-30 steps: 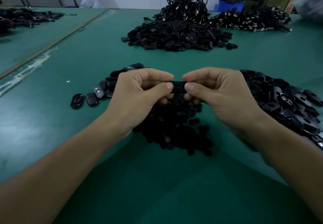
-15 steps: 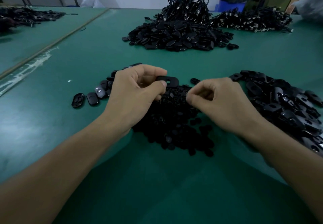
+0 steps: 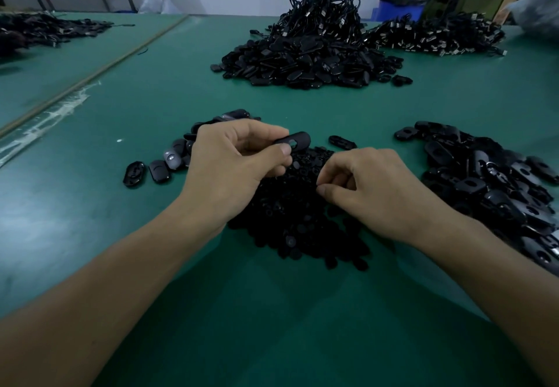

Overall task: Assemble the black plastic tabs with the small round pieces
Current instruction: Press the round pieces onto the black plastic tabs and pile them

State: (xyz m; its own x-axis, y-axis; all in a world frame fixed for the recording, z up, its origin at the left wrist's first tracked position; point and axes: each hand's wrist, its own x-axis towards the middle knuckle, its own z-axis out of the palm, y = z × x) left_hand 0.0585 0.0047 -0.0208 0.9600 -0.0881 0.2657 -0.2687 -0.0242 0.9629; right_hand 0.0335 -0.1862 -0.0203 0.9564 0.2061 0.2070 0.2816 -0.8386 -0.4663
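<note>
— Where is the tab I am working on?

— The black oval plastic tab (image 3: 295,141) is in your left hand (image 3: 233,166), pinched at its near end between thumb and forefinger. It is lifted off the table, and its far end with the round hole sticks out to the right.

— And my other hand?

— Your right hand (image 3: 373,188) is low over the heap of small round black pieces (image 3: 298,214), which lies in the middle between your wrists. The fingers are curled and the thumb tip is drawn in close to the forefinger. I cannot tell whether a piece sits between them; everything there is black on black.

— What lies around me?

— A pile of loose black tabs (image 3: 490,181) lies to your right. A few more tabs (image 3: 158,170) are spread out flat just left of your left hand, and a single one (image 3: 341,141) lies just beyond the round pieces. All of it rests on the green table mat (image 3: 136,108). Farther off, in the middle, there is a big mound of black parts (image 3: 305,60) with looped cords on top. A second heap of corded pieces (image 3: 435,36) sits at far right, in front of a blue bin (image 3: 399,7).
</note>
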